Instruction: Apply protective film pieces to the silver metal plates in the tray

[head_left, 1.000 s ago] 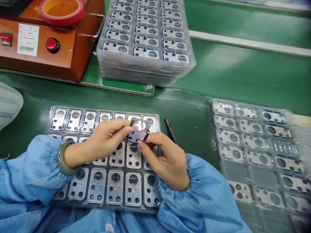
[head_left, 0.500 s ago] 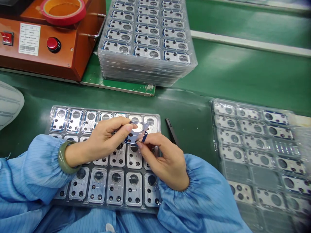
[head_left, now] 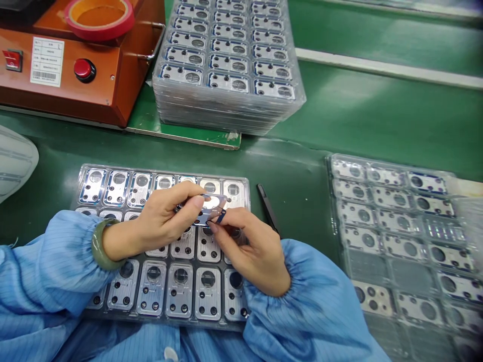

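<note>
My left hand (head_left: 162,221) and my right hand (head_left: 249,246) pinch one small flat metal plate (head_left: 211,208) with round holes and a blue edge between their fingertips. It is tilted nearly flat, just above the clear plastic tray (head_left: 241,322) of similar metal plates right in front of me. My left thumb and forefinger hold its left side; my right fingertips hold its right lower corner. Both arms wear light blue sleeves, and a green bangle (head_left: 97,246) sits on my left wrist.
A black tweezer-like tool (head_left: 267,207) lies on the green mat right of the tray. A second tray (head_left: 392,271) of plates sits at right, a tall tray stack (head_left: 226,108) behind, and an orange machine (head_left: 71,95) with a red button and red tape roll (head_left: 98,17) at back left.
The plate in both hands has tipped from a raised, face-on tilt to nearly flat and dropped slightly toward the tray. Both hands stayed in place.
</note>
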A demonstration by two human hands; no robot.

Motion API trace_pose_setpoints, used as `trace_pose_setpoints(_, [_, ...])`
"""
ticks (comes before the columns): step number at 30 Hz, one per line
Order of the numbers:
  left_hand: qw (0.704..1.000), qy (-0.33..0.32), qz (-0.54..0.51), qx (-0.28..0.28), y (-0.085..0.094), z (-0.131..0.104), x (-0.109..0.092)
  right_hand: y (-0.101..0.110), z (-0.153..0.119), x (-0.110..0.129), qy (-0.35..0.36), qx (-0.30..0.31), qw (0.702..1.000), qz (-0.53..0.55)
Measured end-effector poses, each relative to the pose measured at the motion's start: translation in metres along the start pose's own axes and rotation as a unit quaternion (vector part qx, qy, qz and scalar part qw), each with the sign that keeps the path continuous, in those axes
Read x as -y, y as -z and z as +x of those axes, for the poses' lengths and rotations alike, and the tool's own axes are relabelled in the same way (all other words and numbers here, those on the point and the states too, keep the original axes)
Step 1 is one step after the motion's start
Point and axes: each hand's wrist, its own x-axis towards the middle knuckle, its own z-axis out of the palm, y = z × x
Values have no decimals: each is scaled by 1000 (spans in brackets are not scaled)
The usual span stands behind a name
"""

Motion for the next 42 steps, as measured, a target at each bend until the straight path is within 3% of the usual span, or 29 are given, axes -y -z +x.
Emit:
trace_pose_setpoints(12, [999,-35,8,2,0,-2,0,-1,-2,-1,11,17,1000,17])
trace_pose_setpoints(20, [999,5,41,8,1,0,-2,0,-1,1,30,31,999,6])
trace_pose_setpoints(24, [998,-4,64,-1,1,2,-2,2,-2,2,39,31,999,-4])
trace_pose_setpoints(33, [995,1,102,-11,-1,2,-1,2,-4,-3,157,-31,978,-132])
trace_pose_setpoints(42, [994,30,100,-14,-1,3,-2,7,-2,0,173,-59,953,-241])
